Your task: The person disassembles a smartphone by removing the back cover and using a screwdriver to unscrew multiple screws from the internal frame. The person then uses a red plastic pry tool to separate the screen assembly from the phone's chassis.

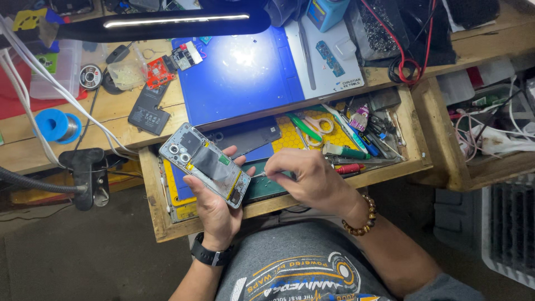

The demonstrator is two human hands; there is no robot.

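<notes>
My left hand (214, 209) holds an opened smartphone (205, 164) with its back cover off, camera rings and inner parts showing, tilted over the open wooden drawer (415, 142). My right hand (309, 178) pinches a thin metal tool (259, 174) whose tip points at the phone's lower right edge. A black watch sits on my left wrist and a bead bracelet on my right.
A blue work mat (239, 78) lies on the wooden bench under a black lamp bar (167, 22). A phone battery (147, 114), a red circuit board (159, 72), a solder spool (56, 125) and scissors (312, 125) lie about. A second open drawer (485, 134) holds cables.
</notes>
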